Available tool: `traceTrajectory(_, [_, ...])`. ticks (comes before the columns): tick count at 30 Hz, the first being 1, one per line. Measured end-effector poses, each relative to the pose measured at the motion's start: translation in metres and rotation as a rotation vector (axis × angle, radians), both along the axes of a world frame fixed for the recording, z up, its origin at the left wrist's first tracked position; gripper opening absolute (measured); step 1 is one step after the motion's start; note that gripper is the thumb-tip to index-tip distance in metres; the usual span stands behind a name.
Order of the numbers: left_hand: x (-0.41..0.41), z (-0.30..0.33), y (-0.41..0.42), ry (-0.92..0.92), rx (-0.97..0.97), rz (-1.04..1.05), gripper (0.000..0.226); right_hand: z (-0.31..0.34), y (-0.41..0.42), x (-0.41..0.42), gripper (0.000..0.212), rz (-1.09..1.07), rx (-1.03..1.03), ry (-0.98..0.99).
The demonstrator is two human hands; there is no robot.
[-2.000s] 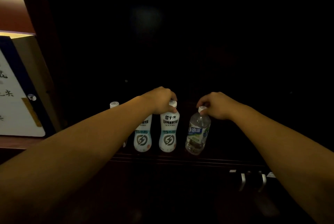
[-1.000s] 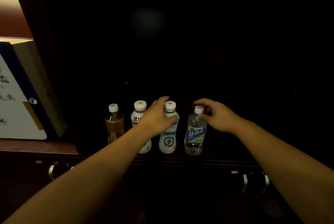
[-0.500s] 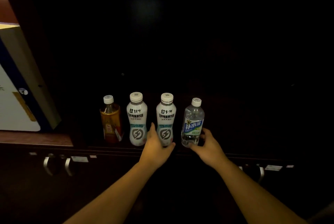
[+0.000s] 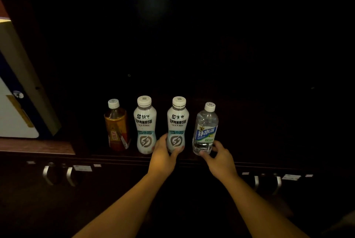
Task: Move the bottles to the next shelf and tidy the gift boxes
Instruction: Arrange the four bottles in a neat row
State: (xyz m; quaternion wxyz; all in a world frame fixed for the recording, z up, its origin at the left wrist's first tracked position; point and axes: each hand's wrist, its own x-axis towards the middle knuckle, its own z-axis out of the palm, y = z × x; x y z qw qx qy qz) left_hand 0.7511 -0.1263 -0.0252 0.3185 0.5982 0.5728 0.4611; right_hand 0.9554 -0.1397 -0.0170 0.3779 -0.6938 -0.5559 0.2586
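Note:
Several bottles stand upright in a row at the front of a dark shelf [image 4: 134, 158]. From left: an amber tea bottle [image 4: 115, 126], a white drink bottle [image 4: 144, 125], a second white drink bottle [image 4: 177, 122] and a clear water bottle [image 4: 205, 129]. My left hand [image 4: 163, 156] wraps around the base of the second white bottle. My right hand [image 4: 219, 158] cups the base of the clear water bottle with thumb and fingers. A white and blue gift box [image 4: 17, 91] leans in the neighbouring compartment at the far left.
The shelf compartment behind and to the right of the bottles is dark and deep. Below the shelf are cabinet doors with metal handles at the left [image 4: 46, 174] and at the right [image 4: 256, 183]. A vertical divider [image 4: 63, 103] separates the gift box from the bottles.
Both hands slid from the bottle caps down to the bottle bases. The view pulled back and dropped, so all the bottles now show in a row.

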Motion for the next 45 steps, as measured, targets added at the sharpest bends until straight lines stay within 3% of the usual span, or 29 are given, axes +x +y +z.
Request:
traceTrajectory(19, [-0.003, -0.008, 0.003, -0.018, 0.024, -0.018, 0.064, 0.001, 0.006, -0.02, 0.052, -0.006, 0.029, -0.214])
traceTrajectory(24, [-0.005, -0.006, -0.008, 0.056, 0.043, -0.043, 0.071, 0.004, 0.005, -0.023, 0.074, 0.014, -0.037, -0.172])
traceTrajectory(28, [-0.021, -0.006, -0.025, 0.066, 0.077, 0.012, 0.061, 0.005, 0.002, -0.028, 0.081, -0.003, -0.005, -0.09])
traceTrajectory(30, [-0.036, -0.002, -0.033, 0.068, 0.129, 0.102, 0.051, 0.006, -0.002, -0.034, 0.075, -0.066, 0.076, 0.0])
traceTrajectory(33, [-0.064, 0.005, -0.041, 0.036, 0.204, 0.231, 0.044, 0.01, -0.013, -0.051, 0.05, -0.166, 0.203, 0.012])
traceTrajectory(36, [-0.095, 0.011, -0.045, 0.075, 0.193, 0.326, 0.055, 0.011, -0.024, -0.076, 0.034, -0.133, 0.231, 0.001])
traceTrajectory(41, [-0.128, 0.013, -0.049, 0.337, 0.243, 0.372, 0.082, 0.01, -0.028, -0.119, 0.02, 0.082, 0.253, -0.033])
traceTrajectory(45, [-0.141, 0.014, -0.045, 0.417, 0.201, 0.333, 0.098, 0.011, -0.018, -0.146, 0.05, 0.157, 0.192, -0.081])
